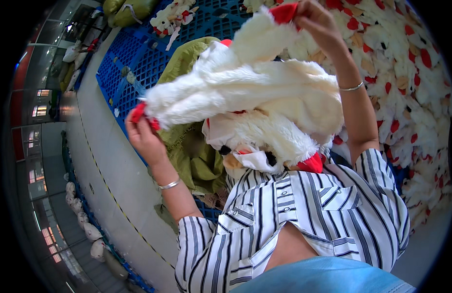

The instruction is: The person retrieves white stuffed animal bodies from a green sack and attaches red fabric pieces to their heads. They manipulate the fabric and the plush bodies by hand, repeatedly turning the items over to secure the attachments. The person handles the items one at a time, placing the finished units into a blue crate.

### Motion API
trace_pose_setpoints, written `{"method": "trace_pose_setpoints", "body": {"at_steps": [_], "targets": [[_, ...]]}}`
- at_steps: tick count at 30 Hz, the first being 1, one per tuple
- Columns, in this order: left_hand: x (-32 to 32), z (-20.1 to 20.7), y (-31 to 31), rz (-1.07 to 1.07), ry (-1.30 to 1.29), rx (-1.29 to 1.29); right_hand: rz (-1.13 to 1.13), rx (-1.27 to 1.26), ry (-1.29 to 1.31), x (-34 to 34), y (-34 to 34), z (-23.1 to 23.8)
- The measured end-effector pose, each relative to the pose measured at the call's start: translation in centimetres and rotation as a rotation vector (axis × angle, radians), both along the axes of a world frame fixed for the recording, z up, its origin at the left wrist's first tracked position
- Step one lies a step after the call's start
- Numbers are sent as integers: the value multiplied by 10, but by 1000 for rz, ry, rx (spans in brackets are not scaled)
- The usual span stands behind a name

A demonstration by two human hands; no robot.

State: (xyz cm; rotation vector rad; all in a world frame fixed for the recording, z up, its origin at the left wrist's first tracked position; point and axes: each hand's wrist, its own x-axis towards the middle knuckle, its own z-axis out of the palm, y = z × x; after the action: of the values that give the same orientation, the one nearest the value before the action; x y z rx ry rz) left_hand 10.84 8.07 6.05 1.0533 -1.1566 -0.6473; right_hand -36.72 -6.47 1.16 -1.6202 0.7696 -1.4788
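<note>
I hold up a white furry plush skin with red parts, unstuffed and limp, stretched between both hands. My left hand pinches one red-tipped end at the left. My right hand grips the other red end high at the top. The plush's face part with black eyes and a tan beak hangs down in front of my striped shirt.
A big heap of the same white and red plush skins fills the right side. An olive green sack lies open on blue plastic pallets. Grey floor with a dashed line runs at the left, with white stuffed shapes along it.
</note>
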Motion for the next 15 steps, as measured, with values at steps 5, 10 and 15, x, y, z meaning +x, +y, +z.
{"method": "trace_pose_setpoints", "body": {"at_steps": [5,10,15], "targets": [[-11,86,-18,131,137,-374,-25,-267,-394,27,54,141],[6,103,-9,449,-472,-284,85,-299,-415,51,102,163],[15,58,-62,125,208,-247,114,4,163,69,47,70]]}}
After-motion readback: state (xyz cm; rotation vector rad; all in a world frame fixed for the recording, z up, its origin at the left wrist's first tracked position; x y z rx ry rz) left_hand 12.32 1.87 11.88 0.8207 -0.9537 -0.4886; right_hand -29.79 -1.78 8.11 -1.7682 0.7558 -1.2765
